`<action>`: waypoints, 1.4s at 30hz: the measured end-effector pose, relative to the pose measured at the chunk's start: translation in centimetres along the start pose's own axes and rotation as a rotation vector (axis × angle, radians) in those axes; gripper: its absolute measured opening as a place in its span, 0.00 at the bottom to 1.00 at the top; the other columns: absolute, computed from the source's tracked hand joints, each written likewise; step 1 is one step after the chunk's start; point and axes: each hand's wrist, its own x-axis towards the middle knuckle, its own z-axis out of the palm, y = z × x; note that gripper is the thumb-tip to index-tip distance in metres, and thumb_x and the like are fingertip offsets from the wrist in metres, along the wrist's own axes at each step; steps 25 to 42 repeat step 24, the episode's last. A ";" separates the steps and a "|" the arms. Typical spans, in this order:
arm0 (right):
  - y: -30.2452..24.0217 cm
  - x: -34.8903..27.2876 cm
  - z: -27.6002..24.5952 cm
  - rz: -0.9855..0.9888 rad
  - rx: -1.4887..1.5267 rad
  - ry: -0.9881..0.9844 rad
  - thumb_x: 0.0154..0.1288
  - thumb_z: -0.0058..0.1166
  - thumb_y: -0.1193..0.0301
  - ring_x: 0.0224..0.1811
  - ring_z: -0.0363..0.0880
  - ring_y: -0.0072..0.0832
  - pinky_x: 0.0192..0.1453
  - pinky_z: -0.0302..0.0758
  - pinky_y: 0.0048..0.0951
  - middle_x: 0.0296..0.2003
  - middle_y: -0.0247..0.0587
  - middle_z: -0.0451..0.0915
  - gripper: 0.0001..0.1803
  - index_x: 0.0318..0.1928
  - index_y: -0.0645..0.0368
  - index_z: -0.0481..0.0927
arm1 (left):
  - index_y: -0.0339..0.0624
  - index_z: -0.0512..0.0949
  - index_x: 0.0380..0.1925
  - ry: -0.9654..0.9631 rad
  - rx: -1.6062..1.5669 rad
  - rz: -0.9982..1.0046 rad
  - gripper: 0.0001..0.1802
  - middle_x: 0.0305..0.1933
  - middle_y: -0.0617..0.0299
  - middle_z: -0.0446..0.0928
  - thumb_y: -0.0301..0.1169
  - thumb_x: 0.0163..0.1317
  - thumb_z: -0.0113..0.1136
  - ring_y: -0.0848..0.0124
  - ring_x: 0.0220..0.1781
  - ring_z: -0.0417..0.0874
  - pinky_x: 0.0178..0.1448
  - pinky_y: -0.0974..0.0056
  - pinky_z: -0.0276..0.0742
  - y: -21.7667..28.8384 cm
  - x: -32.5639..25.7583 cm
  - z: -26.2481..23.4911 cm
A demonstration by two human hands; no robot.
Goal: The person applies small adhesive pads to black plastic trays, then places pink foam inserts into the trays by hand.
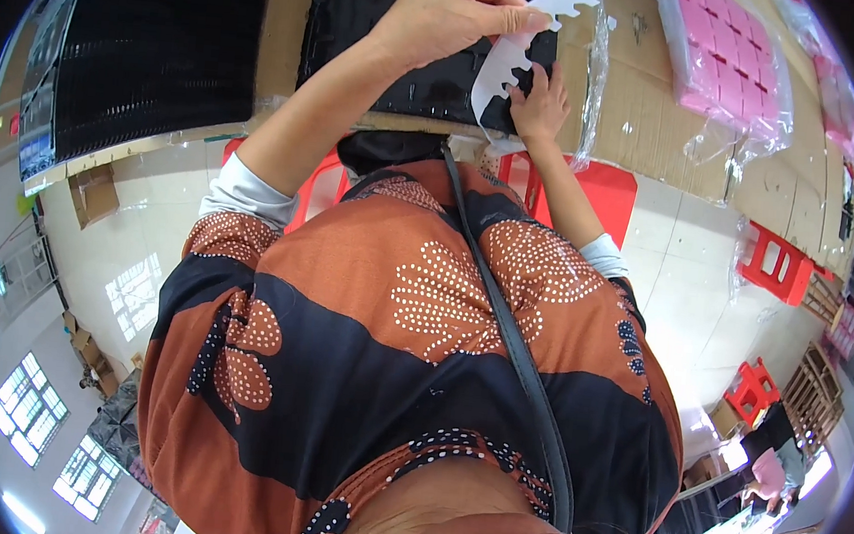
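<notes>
At the top centre of the frame, the left hand (457, 8) has its fingers pinched on a white notched strip (508, 63) that curls down over a black panel (425, 36). The right hand (540, 105) rests just below, fingers spread on the panel, on the cardboard-covered counter (660, 115). Pink trays (729, 65) in plastic lie at upper right

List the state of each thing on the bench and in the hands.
Left hand: pinching the white notched strip, lifted off the bench.
Right hand: pressing flat on the black panel.
White notched strip: curled, partly peeled up.
Black panel: lying flat on the cardboard.
Pink trays: in a clear bag, untouched.
Red stool: standing on the floor.
</notes>
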 end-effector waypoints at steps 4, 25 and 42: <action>0.8 1.1 -1.4 -0.122 0.300 0.075 0.46 0.61 0.69 0.53 0.65 0.45 0.55 0.64 0.39 0.52 0.50 0.67 0.20 0.44 0.55 0.76 | 0.38 0.81 0.29 0.064 0.074 0.043 0.14 0.23 0.65 0.78 0.40 0.51 0.63 0.82 0.26 0.76 0.28 0.78 0.67 -0.2 0.4 0.2; -9.4 6.7 -14.1 -0.749 0.375 0.475 0.37 0.64 0.74 0.36 0.70 0.28 0.37 0.62 0.29 0.31 0.27 0.74 0.11 0.27 0.52 0.81 | 0.36 0.81 0.25 0.163 -0.069 0.066 0.13 0.20 0.63 0.77 0.37 0.49 0.65 0.78 0.21 0.76 0.27 0.76 0.72 -1.8 2.4 1.2; -9.4 6.7 -14.1 -0.749 0.375 0.475 0.37 0.64 0.74 0.36 0.70 0.28 0.37 0.62 0.29 0.31 0.27 0.74 0.11 0.27 0.52 0.81 | 0.36 0.81 0.25 0.163 -0.069 0.066 0.13 0.20 0.63 0.77 0.37 0.49 0.65 0.78 0.21 0.76 0.27 0.76 0.72 -1.8 2.4 1.2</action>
